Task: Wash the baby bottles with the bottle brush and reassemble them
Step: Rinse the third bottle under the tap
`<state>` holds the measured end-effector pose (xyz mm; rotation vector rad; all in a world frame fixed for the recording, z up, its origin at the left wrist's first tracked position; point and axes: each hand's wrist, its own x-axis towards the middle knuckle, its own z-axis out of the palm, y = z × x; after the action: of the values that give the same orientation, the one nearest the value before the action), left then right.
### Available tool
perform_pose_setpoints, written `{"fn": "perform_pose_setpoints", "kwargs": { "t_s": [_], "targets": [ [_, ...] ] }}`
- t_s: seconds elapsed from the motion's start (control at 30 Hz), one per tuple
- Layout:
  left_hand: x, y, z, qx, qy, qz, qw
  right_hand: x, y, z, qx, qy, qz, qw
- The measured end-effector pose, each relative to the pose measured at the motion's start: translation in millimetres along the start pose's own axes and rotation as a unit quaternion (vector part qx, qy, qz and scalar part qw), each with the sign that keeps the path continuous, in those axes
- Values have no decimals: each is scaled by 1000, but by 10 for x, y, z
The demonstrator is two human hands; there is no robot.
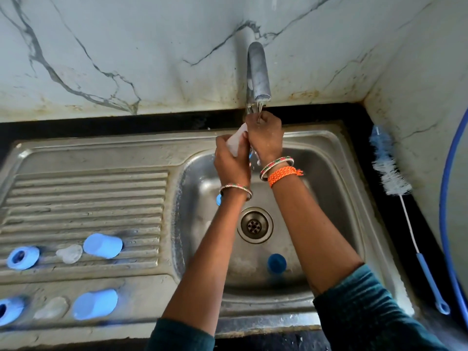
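My left hand [231, 160] grips a translucent baby bottle [236, 141] under the steel tap [258, 72], over the sink basin [329, 173]. My right hand [266, 138] is curled at the bottle's top, right below the spout where water runs; what its fingers hold is hidden. The blue and white bottle brush [390, 173] lies on the black counter at the right. On the drainboard [83, 198] lie two blue caps [102, 245] [95, 304], two blue rings [22, 257] [10, 310] and two clear nipples [69, 253] [52, 307]. A blue piece [276, 263] sits in the basin.
The drain [254, 224] is in the middle of the basin. A marble-look wall stands behind and at the right. A blue-rimmed round object [453, 224] leans at the far right edge. Another small blue part [219, 199] shows beside my left wrist.
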<state>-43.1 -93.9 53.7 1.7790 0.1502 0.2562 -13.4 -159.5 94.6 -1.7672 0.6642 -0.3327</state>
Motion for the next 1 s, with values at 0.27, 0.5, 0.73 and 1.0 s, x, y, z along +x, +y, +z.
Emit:
{"fn": "perform_pose_setpoints", "kwargs": {
  "t_s": [0.27, 0.5, 0.73, 1.0],
  "targets": [
    [-3, 201, -120, -404, -253, -421, 771, 63, -119, -299, 332, -300, 72, 891],
    [-13, 44, 63, -91, -45, -153, 983, 204, 50, -95, 28, -79, 20, 996],
    [51, 113, -165, -326, -265, -443, 792, 63, 36, -257, 253, -277, 55, 925],
    [25, 71, -42, -247, -146, -362, 887, 91, 120, -160, 158, -201, 95, 962]
  ]
}}
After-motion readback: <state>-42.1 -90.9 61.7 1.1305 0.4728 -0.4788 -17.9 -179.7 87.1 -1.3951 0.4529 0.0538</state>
